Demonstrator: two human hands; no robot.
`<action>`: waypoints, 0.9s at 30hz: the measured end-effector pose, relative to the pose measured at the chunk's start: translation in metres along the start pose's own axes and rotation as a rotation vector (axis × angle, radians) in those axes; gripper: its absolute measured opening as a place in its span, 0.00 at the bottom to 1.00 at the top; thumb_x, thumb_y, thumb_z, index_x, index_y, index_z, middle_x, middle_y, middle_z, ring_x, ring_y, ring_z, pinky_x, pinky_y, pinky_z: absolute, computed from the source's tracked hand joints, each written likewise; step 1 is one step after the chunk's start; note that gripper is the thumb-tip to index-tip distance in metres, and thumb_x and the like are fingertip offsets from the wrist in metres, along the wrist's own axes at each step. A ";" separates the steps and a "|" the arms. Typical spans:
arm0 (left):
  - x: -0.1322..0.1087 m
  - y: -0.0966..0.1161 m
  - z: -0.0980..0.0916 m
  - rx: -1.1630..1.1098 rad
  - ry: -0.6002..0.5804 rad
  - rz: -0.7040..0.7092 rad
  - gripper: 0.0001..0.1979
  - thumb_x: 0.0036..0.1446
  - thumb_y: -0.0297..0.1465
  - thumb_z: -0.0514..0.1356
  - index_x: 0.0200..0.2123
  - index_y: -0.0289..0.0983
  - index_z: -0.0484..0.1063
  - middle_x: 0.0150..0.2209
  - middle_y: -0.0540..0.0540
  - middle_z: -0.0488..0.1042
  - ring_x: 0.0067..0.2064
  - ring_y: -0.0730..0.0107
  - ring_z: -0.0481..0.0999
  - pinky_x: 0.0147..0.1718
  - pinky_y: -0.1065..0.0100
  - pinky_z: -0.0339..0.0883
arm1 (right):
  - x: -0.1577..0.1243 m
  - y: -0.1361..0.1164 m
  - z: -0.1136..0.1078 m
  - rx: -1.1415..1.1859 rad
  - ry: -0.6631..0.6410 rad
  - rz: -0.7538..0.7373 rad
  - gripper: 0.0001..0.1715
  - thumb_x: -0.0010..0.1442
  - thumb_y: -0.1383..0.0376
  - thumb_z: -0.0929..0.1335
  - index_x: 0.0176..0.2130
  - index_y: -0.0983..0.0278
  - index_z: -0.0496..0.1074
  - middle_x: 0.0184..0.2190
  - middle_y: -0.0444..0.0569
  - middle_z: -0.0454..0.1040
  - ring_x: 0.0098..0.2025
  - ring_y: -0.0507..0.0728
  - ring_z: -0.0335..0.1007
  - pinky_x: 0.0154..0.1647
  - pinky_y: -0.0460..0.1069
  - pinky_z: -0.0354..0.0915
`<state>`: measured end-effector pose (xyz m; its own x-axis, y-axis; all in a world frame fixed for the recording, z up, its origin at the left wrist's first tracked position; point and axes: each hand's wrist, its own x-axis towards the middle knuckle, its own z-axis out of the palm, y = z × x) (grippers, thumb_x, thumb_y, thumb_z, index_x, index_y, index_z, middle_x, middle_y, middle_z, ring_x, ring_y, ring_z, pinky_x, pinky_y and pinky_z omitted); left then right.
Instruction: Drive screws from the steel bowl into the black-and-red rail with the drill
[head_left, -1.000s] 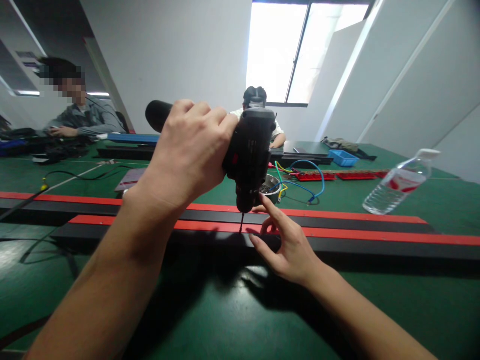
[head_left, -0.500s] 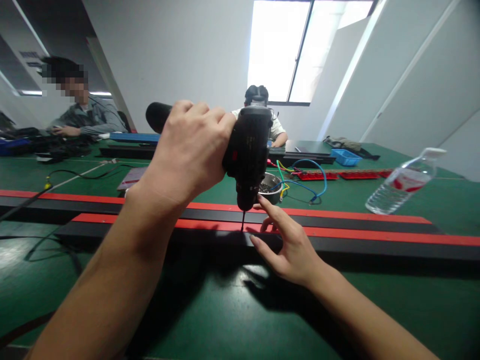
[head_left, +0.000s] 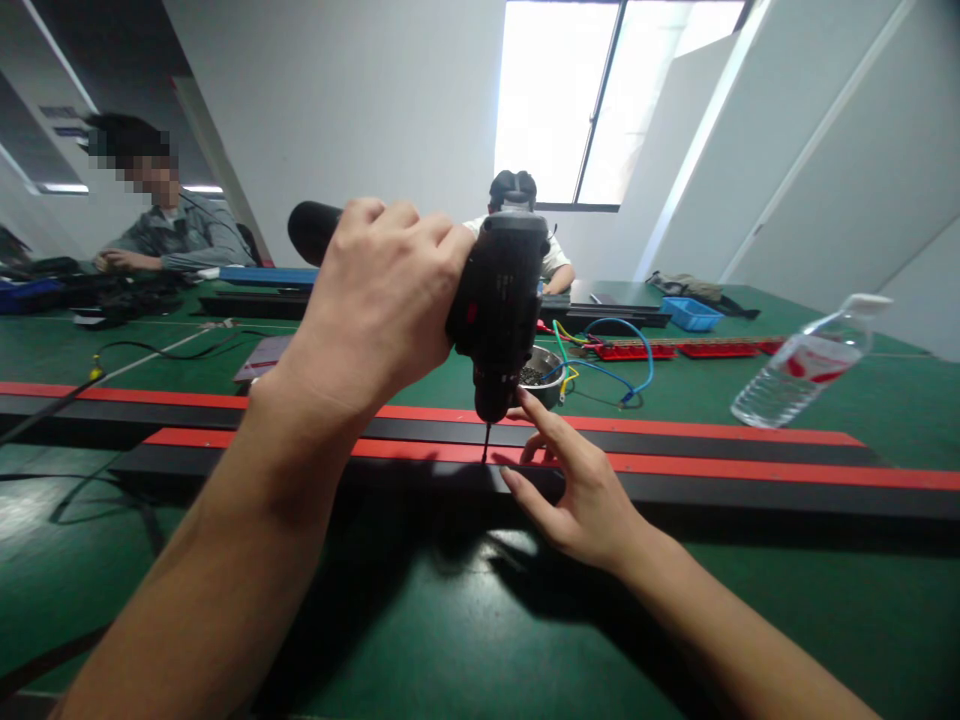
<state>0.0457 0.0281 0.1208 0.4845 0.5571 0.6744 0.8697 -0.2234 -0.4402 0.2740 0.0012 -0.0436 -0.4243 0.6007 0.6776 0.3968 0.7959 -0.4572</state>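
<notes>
My left hand is wrapped round the handle of a black cordless screwdriver, which points straight down. Its thin bit meets the top of the nearer black bar, at the edge of a red strip running along it. Just right of the bit is my right hand, fingers apart, index fingertip by the tool's nose and thumb at the bar's near edge. Whether a screw sits under the bit is too small to tell. A second black bar with a red strip lies right behind.
Behind the bars, a metal bowl holds small dark pieces beside coloured wires. A water bottle stands tilted in view at right. Farther off are red trays, a blue basket and two people. Cables cross the left side.
Almost nothing differs. The screwdriver and both hands keep their places, with only a very slight shift of the tool.
</notes>
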 end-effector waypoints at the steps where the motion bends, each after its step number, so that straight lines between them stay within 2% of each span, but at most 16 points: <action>1: 0.000 0.000 0.000 -0.004 0.001 0.000 0.14 0.60 0.29 0.55 0.48 0.35 0.72 0.44 0.37 0.79 0.51 0.38 0.80 0.50 0.45 0.68 | 0.000 0.000 0.000 0.002 0.004 0.002 0.50 0.68 0.63 0.72 0.78 0.52 0.48 0.63 0.56 0.73 0.41 0.58 0.76 0.48 0.59 0.76; 6: 0.000 -0.001 -0.001 0.001 0.002 0.000 0.15 0.60 0.28 0.53 0.48 0.34 0.72 0.44 0.37 0.79 0.51 0.37 0.80 0.50 0.44 0.69 | 0.000 0.001 0.001 0.009 0.009 0.006 0.50 0.68 0.63 0.72 0.78 0.50 0.47 0.62 0.54 0.74 0.40 0.57 0.75 0.47 0.58 0.76; 16: 0.000 -0.001 -0.001 0.020 -0.009 -0.011 0.13 0.60 0.29 0.55 0.47 0.35 0.72 0.44 0.39 0.79 0.50 0.41 0.79 0.51 0.46 0.69 | 0.001 -0.001 0.002 0.009 -0.001 0.086 0.49 0.69 0.62 0.71 0.79 0.53 0.48 0.59 0.55 0.76 0.41 0.59 0.78 0.48 0.58 0.77; 23: -0.001 -0.002 -0.003 -0.060 -0.058 -0.057 0.13 0.63 0.30 0.54 0.50 0.42 0.71 0.48 0.41 0.79 0.55 0.45 0.77 0.56 0.46 0.65 | 0.000 0.000 0.002 0.014 -0.003 0.067 0.50 0.69 0.62 0.71 0.79 0.52 0.46 0.57 0.55 0.77 0.39 0.58 0.78 0.48 0.58 0.77; 27: -0.001 -0.002 -0.002 -0.039 -0.036 -0.033 0.15 0.62 0.29 0.52 0.49 0.37 0.71 0.46 0.39 0.78 0.55 0.40 0.77 0.54 0.44 0.66 | -0.001 0.001 0.002 0.005 -0.007 0.072 0.50 0.69 0.62 0.71 0.79 0.54 0.47 0.56 0.56 0.78 0.39 0.59 0.78 0.48 0.59 0.77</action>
<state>0.0441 0.0264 0.1221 0.4520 0.5932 0.6661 0.8887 -0.2352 -0.3936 0.2731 0.0016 -0.0457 -0.4001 0.6571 0.6389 0.4226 0.7509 -0.5076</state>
